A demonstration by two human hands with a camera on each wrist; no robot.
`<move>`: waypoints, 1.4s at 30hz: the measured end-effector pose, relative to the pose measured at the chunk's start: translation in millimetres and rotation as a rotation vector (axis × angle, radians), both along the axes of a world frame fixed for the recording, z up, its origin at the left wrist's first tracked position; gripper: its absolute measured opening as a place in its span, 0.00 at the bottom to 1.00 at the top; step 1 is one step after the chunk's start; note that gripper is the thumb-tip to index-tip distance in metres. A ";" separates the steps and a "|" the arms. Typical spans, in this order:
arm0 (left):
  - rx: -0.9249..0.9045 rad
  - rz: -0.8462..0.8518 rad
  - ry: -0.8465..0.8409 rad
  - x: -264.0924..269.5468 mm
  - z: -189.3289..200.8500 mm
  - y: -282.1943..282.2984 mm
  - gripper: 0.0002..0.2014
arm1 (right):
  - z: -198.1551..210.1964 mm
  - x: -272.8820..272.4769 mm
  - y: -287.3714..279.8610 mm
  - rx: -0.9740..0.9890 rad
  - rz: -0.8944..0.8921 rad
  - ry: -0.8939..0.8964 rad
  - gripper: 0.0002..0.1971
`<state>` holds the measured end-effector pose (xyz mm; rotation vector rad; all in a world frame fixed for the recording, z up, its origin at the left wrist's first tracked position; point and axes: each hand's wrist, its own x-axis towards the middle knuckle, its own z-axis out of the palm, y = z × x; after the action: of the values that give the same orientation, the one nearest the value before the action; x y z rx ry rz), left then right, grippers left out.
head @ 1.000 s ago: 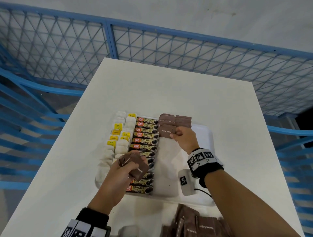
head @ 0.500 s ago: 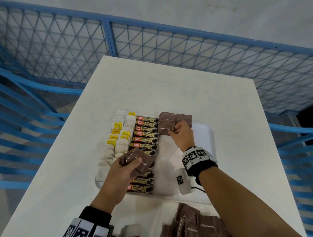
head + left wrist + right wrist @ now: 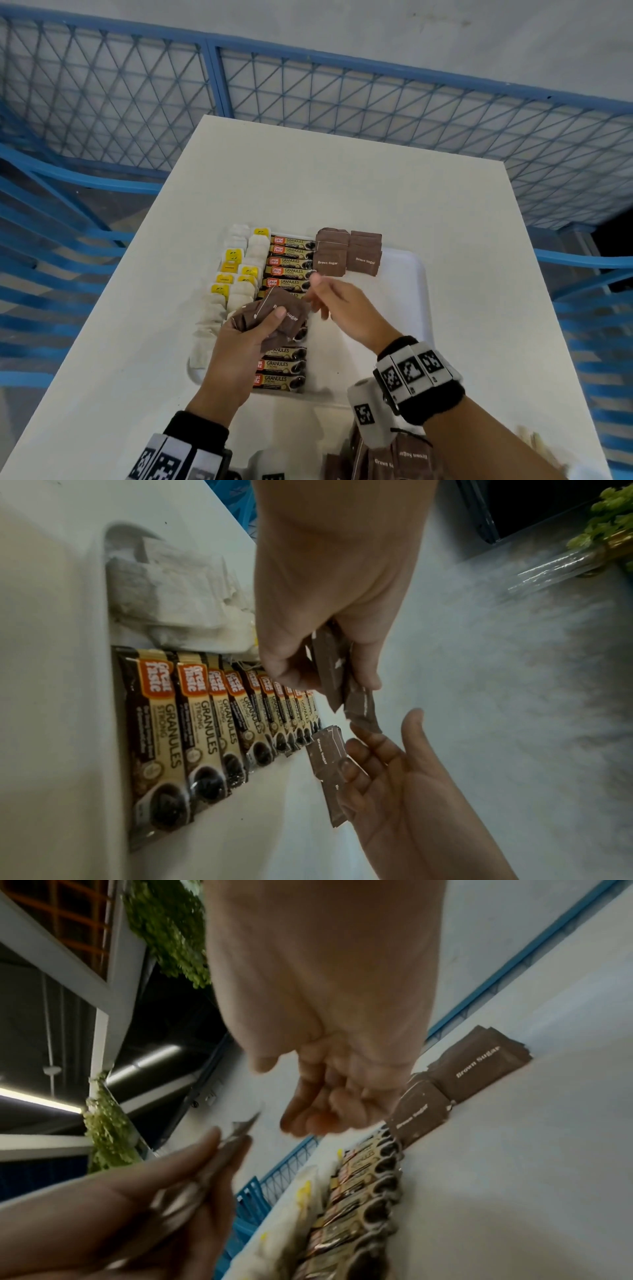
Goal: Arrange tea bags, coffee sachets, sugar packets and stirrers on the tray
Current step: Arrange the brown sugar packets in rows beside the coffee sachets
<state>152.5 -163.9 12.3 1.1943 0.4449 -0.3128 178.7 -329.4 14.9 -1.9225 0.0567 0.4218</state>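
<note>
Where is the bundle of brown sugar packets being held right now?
Head view: the left hand grips the bundle above the coffee sachets.

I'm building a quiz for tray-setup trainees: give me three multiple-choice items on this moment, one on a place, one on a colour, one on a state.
1. The coffee sachets lie:
A. between tea bags and sugar packets
B. off the tray
C. under the tea bags

2. The tea bag tags are:
A. red
B. yellow
C. blue

3. The left hand:
A. rests flat
B. is empty
C. holds brown packets

Answers: 1 A, the middle column; 2 B, yellow squares show; 3 C, its grip is around them while the right hand is empty.
</note>
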 end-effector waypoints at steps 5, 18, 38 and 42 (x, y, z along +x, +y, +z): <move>-0.008 -0.013 0.024 -1.0 0.0 -3.8 0.09 | -11.6 -20.0 4.8 0.071 0.085 0.066 0.09; -0.039 0.009 0.207 -2.6 -2.9 -12.5 0.08 | -21.7 -8.0 -45.6 0.328 -0.352 0.097 0.05; 0.012 -0.102 0.075 -4.2 -6.6 -10.1 0.13 | -60.7 40.1 -79.8 -0.205 -0.640 -0.019 0.07; -0.002 -0.096 0.054 -4.1 -5.3 -10.4 0.12 | -56.0 38.1 -74.7 -0.236 -0.670 -0.081 0.14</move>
<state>148.4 -174.3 7.0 1.2099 0.4345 -0.4287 216.8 -404.1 -41.2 -2.0095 0.7013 -0.1208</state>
